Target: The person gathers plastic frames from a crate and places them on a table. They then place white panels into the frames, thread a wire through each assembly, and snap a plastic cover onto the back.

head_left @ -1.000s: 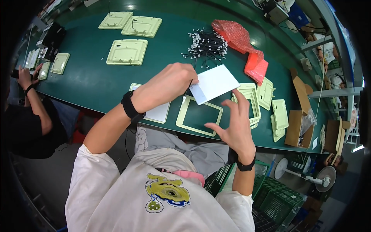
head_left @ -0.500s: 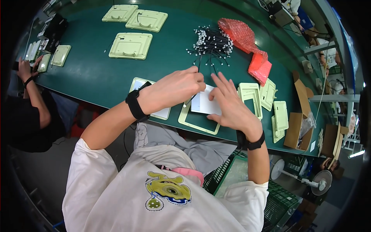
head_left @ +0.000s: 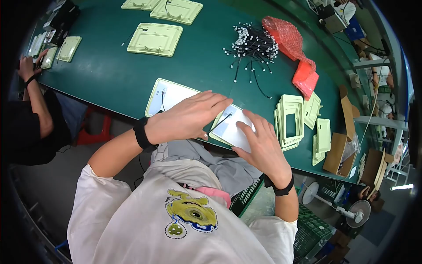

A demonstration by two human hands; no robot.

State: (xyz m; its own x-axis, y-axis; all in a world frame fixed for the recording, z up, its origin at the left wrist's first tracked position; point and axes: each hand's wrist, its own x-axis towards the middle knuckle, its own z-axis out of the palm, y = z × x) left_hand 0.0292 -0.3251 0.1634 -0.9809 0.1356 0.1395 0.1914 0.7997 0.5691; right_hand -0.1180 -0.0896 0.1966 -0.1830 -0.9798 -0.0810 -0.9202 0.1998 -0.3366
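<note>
My left hand (head_left: pixel 191 115) is open, fingers stretched out over the gap between two pale green frames, its fingertips close to a white panel (head_left: pixel 236 135). This panel lies over a pale green frame (head_left: pixel 221 139), whose rim shows at its left side. A short black cable (head_left: pixel 222 123) rests across the panel. My right hand (head_left: pixel 263 147) grips the panel at its right side, thumb at the near edge and fingers at the far side. Partly under my left hand, a second white panel (head_left: pixel 176 93) sits in its own pale green frame, with a thin black cable on it.
Black cables with white connectors (head_left: pixel 255 44) are heaped farther back, beside red bubble wrap (head_left: pixel 285 37). Stacked pale green frames (head_left: pixel 290 121) stand at right, near an open carton (head_left: pixel 338 154). Pale green covers (head_left: pixel 154 40) lie at the back. A co-worker's hands (head_left: pixel 28 68) are far left.
My left hand's pinched fingers have straightened and moved slightly down and left. The white panel has shifted lower, over the frame, with the black cable now across it. The whole view has shifted somewhat.
</note>
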